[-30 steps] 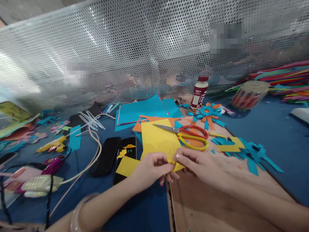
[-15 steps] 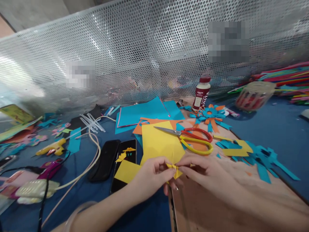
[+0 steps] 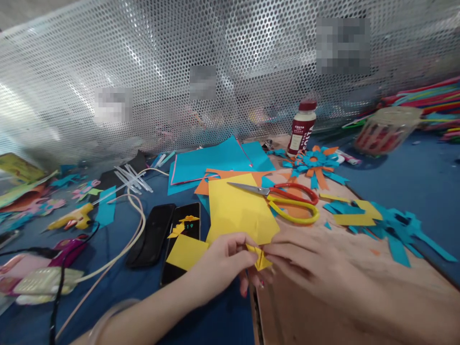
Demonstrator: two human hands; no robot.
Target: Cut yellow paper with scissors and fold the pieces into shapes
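Note:
A small folded piece of yellow paper (image 3: 263,261) is between my two hands, low in the middle of the head view. My left hand (image 3: 230,258) pinches its left side between thumb and fingers. At its right edge, the closed fingers of my right hand (image 3: 305,258) press on the paper, slightly blurred. Just beyond my hands lies a larger yellow sheet (image 3: 237,206). Scissors (image 3: 287,199) with one red and one yellow handle rest partly on that sheet, blades pointing left.
Left of my hands lie two phones (image 3: 153,235), the right one under a yellow square (image 3: 187,251). Farther left are a yellow glue gun (image 3: 75,218) and cables. Blue sheets (image 3: 208,163), a bottle (image 3: 302,128) and a jar (image 3: 388,132) stand toward the perforated metal screen (image 3: 161,96).
My right fingers have shifted from a thumb pinch to lying flatter against the folded paper, which shows more of its folds. The view has moved slightly.

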